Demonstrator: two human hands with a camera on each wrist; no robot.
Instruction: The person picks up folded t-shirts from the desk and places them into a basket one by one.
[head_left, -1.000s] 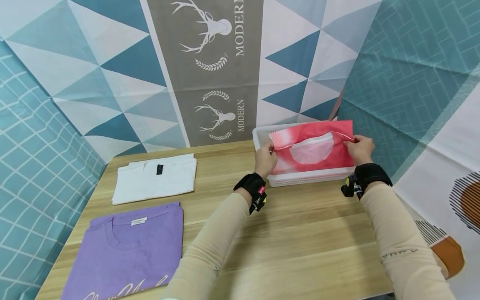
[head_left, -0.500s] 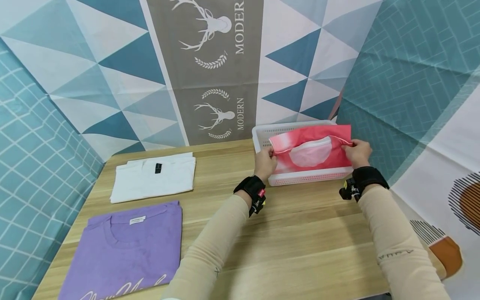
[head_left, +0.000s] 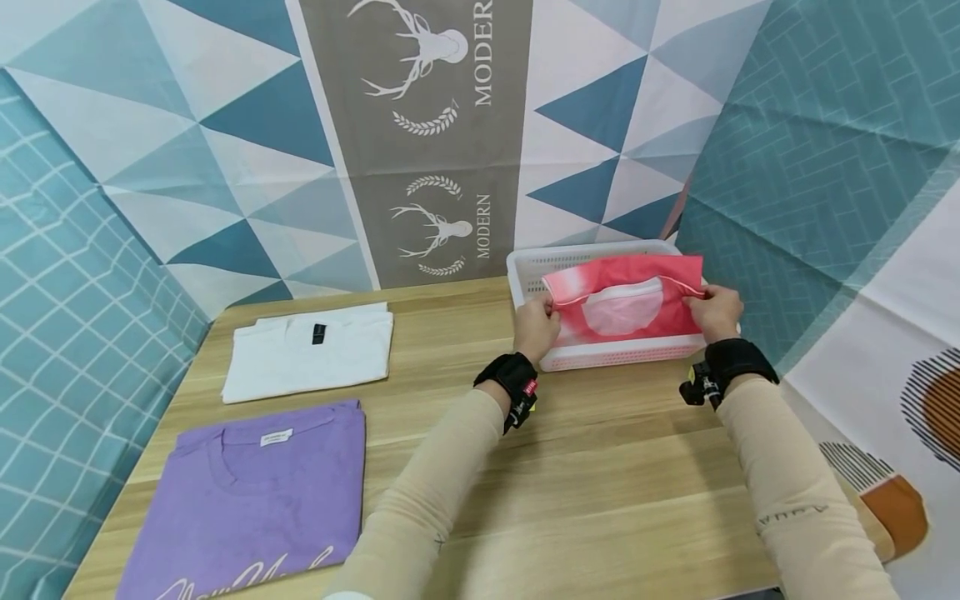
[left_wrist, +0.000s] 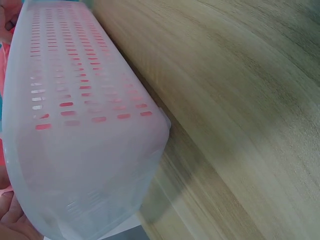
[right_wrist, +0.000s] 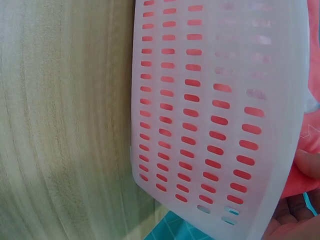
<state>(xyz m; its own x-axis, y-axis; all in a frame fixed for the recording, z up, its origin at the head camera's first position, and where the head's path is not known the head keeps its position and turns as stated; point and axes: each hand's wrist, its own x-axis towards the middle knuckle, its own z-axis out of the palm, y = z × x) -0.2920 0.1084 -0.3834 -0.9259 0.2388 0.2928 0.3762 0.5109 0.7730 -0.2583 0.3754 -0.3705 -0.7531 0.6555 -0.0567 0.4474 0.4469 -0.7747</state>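
Observation:
A folded red garment with a pale, roughly oval patch lies in a white perforated plastic basket. My left hand pinches its left edge near the basket's left end. At the opposite edge, my right hand grips the red cloth between thumb and fingers. In the left wrist view the basket wall hides most of the left hand. Red cloth shows through the slots of the basket wall in the right wrist view, with the right thumb on the garment.
On the left of the wooden table lie a folded white T-shirt and, nearer me, a folded purple T-shirt. Patterned cloth hangs behind the table. The basket stands near the back right edge.
Both hands have lowered the red garment slightly into the basket, so more of the basket's back rim shows. The grip at each edge is kept. The folded shirts stay where they were.

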